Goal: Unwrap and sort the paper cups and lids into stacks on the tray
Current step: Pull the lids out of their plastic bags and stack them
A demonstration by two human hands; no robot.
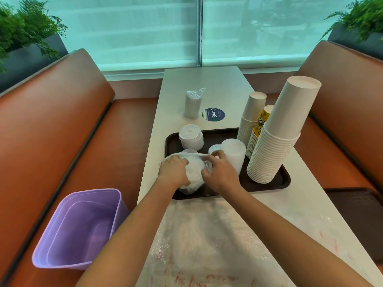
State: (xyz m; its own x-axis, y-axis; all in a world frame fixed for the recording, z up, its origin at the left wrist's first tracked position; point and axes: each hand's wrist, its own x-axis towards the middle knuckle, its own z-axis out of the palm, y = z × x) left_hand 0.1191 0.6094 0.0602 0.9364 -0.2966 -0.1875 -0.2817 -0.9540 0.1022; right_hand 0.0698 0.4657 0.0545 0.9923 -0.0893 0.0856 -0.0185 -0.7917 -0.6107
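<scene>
While both hands, left (173, 169) and right (219, 172), grip a wrapped lid bundle (193, 175), a sticker (213, 115) reads "ClayG".

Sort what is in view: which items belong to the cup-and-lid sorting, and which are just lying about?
Job:
left hand
right hand
wrapped lid bundle
tray
lid stack
cup stacks
wrapped sleeve

Lying about:
purple bin
round sticker
second tray
plants

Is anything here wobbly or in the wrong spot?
Yes. The tallest white cup stack on the tray leans to the right instead of standing straight, so it might tip. Also, one wrapped pack stands on the table beyond the tray, not yet sorted.
</scene>
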